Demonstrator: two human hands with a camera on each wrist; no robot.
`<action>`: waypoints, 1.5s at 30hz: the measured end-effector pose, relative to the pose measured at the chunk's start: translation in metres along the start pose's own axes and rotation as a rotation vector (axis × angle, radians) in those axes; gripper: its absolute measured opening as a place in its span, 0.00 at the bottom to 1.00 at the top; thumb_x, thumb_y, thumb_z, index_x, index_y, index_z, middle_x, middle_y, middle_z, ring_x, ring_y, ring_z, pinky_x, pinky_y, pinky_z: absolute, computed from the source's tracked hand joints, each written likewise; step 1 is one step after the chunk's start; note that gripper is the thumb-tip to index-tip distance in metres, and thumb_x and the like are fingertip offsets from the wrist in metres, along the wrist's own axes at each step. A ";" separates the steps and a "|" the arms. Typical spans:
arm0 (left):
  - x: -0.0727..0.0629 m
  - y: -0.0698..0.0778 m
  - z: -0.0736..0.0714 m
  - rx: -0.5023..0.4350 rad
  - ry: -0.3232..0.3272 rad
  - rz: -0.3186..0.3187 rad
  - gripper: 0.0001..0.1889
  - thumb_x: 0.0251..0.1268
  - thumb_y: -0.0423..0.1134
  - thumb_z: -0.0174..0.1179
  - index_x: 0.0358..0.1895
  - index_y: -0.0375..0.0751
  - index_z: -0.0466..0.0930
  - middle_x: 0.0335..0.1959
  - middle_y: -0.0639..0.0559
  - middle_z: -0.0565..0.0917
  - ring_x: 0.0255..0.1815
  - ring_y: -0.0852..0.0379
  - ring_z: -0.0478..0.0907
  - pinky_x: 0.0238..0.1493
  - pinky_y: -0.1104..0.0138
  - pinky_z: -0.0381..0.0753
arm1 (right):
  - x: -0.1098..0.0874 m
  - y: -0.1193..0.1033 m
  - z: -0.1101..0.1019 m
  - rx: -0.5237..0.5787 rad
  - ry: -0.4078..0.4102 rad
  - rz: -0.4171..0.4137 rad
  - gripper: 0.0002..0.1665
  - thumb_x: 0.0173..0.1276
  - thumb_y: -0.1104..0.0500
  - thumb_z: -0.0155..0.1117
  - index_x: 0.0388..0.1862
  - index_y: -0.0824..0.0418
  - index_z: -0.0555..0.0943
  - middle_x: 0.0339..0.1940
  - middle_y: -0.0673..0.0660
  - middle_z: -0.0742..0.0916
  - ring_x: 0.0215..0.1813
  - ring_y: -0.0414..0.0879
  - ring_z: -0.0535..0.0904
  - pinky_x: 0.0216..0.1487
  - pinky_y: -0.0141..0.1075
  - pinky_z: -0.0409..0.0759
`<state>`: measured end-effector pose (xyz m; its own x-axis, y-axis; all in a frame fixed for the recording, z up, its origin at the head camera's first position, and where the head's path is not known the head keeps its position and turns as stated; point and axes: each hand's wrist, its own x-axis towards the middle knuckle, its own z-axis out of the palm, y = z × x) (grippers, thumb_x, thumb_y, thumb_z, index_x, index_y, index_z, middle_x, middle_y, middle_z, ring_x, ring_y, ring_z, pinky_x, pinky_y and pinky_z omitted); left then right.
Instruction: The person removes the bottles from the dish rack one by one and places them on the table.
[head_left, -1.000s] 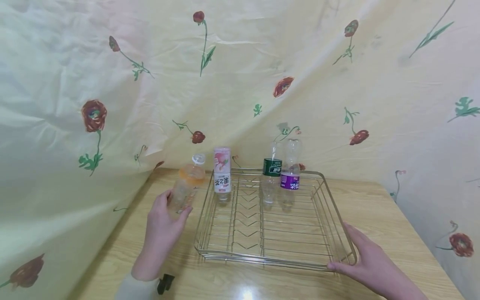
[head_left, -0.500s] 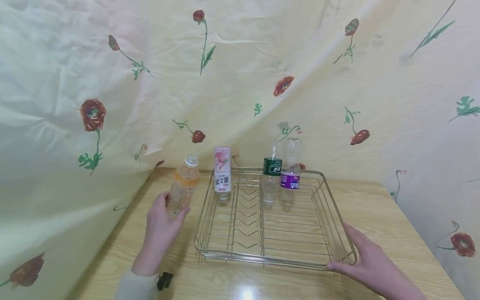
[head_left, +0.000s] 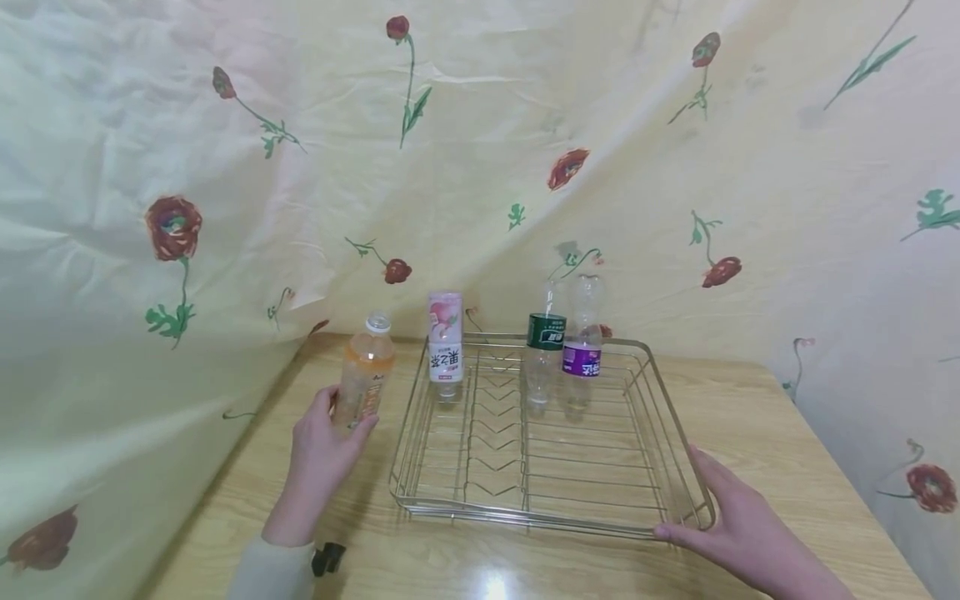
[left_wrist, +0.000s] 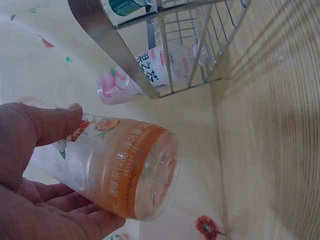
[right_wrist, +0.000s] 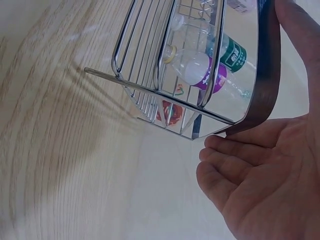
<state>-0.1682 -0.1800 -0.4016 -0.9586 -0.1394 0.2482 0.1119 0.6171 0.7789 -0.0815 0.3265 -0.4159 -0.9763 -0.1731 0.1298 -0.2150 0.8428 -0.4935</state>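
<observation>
My left hand (head_left: 324,446) grips a clear plastic bottle (head_left: 367,367) with an orange-banded label, thumb on one side and fingers on the other. The bottle is held neck up, left of a wire dish rack (head_left: 525,518); its base (left_wrist: 159,175) shows in the left wrist view. My right hand (head_left: 738,525) holds the rack's front right corner, thumb at the front rim and fingers along the outer side. Inside the rack, a pink and white labelled bottle (head_left: 446,342) stands neck down at the back left. Two clear bottles, one green-labelled (head_left: 546,332), one purple-labelled (head_left: 581,361), stand neck down at the back.
The rack sits on a wood-grain table (head_left: 720,400). A flower-printed cloth (head_left: 480,167) hangs behind and along both sides. A small black object (head_left: 327,559) is beside the left sleeve (head_left: 276,571).
The orange-labelled bottle has swung left and more upright, away from the rack's left side, in my left hand. My right hand keeps its place on the rack corner.
</observation>
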 end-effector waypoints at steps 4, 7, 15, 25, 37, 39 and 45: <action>0.000 -0.005 0.001 0.004 -0.001 0.005 0.34 0.63 0.39 0.73 0.66 0.27 0.67 0.63 0.28 0.75 0.64 0.30 0.72 0.63 0.37 0.72 | 0.000 0.000 0.000 -0.008 -0.002 0.008 0.74 0.50 0.36 0.82 0.80 0.74 0.52 0.71 0.80 0.66 0.67 0.79 0.64 0.57 0.74 0.67; 0.000 -0.007 0.001 0.009 -0.008 -0.014 0.34 0.64 0.40 0.72 0.67 0.28 0.66 0.61 0.28 0.76 0.62 0.30 0.74 0.60 0.38 0.75 | 0.000 0.000 -0.001 -0.007 -0.016 0.015 0.74 0.51 0.36 0.82 0.79 0.74 0.52 0.71 0.80 0.66 0.67 0.79 0.64 0.58 0.73 0.68; -0.001 -0.011 -0.001 0.006 -0.027 -0.060 0.36 0.65 0.41 0.71 0.69 0.27 0.65 0.60 0.27 0.77 0.60 0.30 0.75 0.58 0.39 0.77 | -0.001 0.000 -0.001 -0.013 -0.040 0.021 0.74 0.53 0.36 0.80 0.80 0.75 0.50 0.72 0.81 0.65 0.68 0.79 0.63 0.58 0.74 0.67; 0.004 -0.024 0.001 -0.007 -0.023 -0.063 0.38 0.65 0.40 0.72 0.71 0.27 0.62 0.62 0.26 0.75 0.62 0.30 0.74 0.60 0.39 0.75 | -0.002 0.001 0.001 0.001 -0.026 0.001 0.73 0.53 0.38 0.81 0.80 0.73 0.49 0.72 0.81 0.65 0.68 0.80 0.62 0.57 0.75 0.67; 0.006 -0.036 0.003 -0.018 -0.052 -0.065 0.38 0.66 0.39 0.70 0.72 0.29 0.60 0.60 0.26 0.76 0.59 0.31 0.76 0.56 0.40 0.79 | -0.002 0.004 0.003 -0.004 -0.027 0.002 0.71 0.55 0.39 0.80 0.79 0.76 0.51 0.72 0.81 0.65 0.68 0.80 0.62 0.58 0.74 0.67; 0.007 -0.037 0.003 -0.018 -0.065 -0.072 0.38 0.67 0.39 0.70 0.72 0.28 0.60 0.61 0.24 0.75 0.60 0.30 0.75 0.56 0.40 0.79 | -0.002 0.004 0.003 -0.002 -0.029 0.002 0.70 0.56 0.39 0.80 0.79 0.76 0.51 0.72 0.81 0.65 0.68 0.80 0.62 0.58 0.74 0.67; 0.009 -0.043 0.003 -0.009 -0.106 -0.074 0.38 0.68 0.39 0.69 0.72 0.25 0.58 0.62 0.22 0.74 0.61 0.28 0.74 0.56 0.39 0.78 | -0.001 0.005 0.003 0.000 -0.028 0.002 0.69 0.56 0.40 0.80 0.78 0.77 0.52 0.72 0.81 0.65 0.68 0.80 0.62 0.57 0.74 0.67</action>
<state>-0.1822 -0.2055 -0.4347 -0.9865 -0.1015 0.1284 0.0421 0.6010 0.7982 -0.0817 0.3292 -0.4210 -0.9771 -0.1854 0.1040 -0.2126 0.8433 -0.4936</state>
